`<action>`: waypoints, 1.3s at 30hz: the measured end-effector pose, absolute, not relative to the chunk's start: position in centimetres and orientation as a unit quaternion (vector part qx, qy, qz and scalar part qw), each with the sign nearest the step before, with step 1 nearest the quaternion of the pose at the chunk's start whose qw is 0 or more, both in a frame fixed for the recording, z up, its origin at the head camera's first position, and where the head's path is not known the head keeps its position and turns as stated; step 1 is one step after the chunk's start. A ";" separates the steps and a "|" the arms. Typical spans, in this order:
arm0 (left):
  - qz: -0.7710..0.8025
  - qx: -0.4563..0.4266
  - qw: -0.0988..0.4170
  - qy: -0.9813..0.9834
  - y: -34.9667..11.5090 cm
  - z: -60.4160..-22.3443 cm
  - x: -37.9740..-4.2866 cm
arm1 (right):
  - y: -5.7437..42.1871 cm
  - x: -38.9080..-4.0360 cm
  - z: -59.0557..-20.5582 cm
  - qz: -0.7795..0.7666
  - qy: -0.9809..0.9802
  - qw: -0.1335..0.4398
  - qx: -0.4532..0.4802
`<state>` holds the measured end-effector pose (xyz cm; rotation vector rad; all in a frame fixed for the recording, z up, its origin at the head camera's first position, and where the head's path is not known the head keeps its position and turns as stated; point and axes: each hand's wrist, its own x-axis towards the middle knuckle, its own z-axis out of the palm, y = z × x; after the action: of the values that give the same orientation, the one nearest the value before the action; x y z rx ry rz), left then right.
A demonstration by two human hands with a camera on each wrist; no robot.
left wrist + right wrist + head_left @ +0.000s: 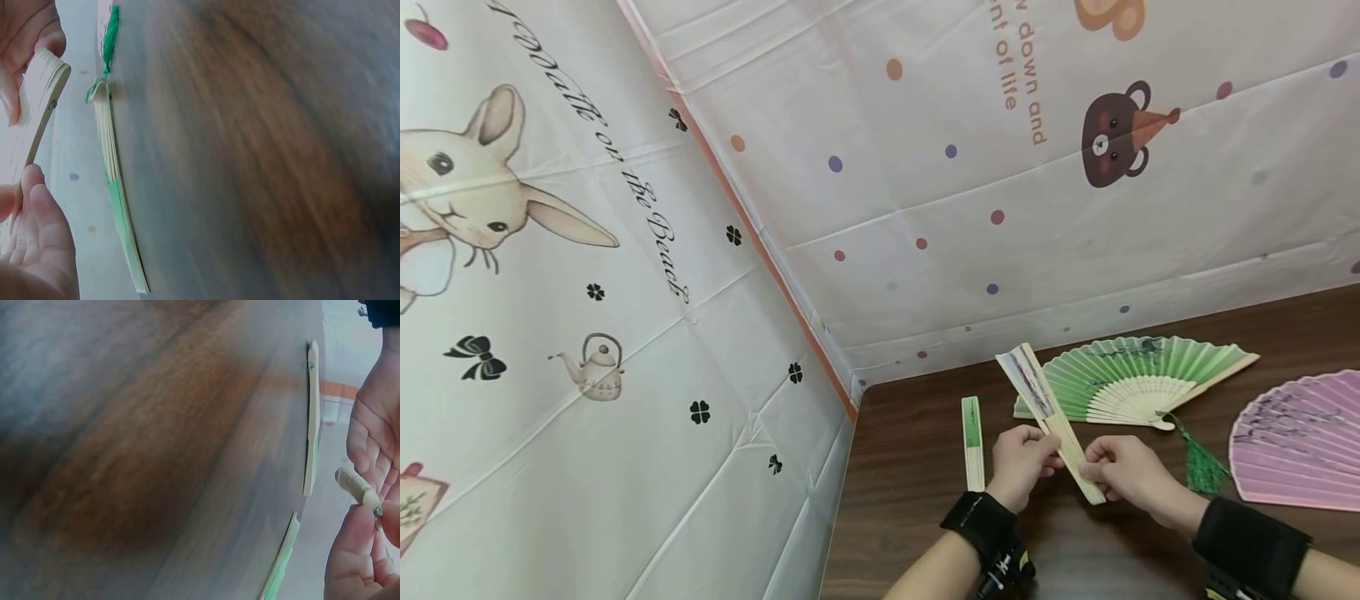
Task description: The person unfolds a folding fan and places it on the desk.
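Both hands hold a folded fan [1032, 387] with pale wooden ribs and a whitish, dark-printed leaf, slanting above the table. My left hand [1021, 463] pinches it near the middle, between thumb and fingers. Lower down, my right hand [1133, 472] pinches the rib end, where a small metal rivet [52, 104] shows in the left wrist view. A folded green fan [973, 442] lies on the table just left of my left hand. Behind the hands an open green fan [1138, 375] rests on the table, its green tassel [1204, 463] trailing toward the right.
An open pink fan [1300, 442] lies at the right, partly cut off by the view's edge. The dark wooden table [895, 517] meets a white printed cloth [925, 292] behind and another printed cloth [647, 467] at the left.
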<state>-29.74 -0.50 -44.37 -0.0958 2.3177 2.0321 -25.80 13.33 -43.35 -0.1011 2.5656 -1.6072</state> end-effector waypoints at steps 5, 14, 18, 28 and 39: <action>0.665 -0.018 0.028 0.747 -0.3 -44.3 -29.5 | 13.5 -25.4 -43.2 -0.524 0.850 0.038 -0.026; 0.664 0.005 0.033 0.747 0.1 -44.1 -29.2 | 14.0 -25.3 -43.6 -0.521 0.853 0.020 -0.005; 0.665 0.011 0.036 0.746 0.2 -44.1 -29.1 | 14.2 -25.3 -43.8 -0.521 0.853 0.014 0.003; 0.674 0.015 0.034 0.737 0.5 -44.7 -29.2 | 14.5 -25.0 -43.8 -0.535 0.845 0.004 0.020; 0.687 0.005 0.042 0.726 0.6 -45.0 -29.1 | 14.7 -24.8 -44.3 -0.543 0.839 0.010 0.038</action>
<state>-29.10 0.63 -44.97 0.0155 2.2200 2.1014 -24.84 14.67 -44.27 0.1184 2.6182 -1.6960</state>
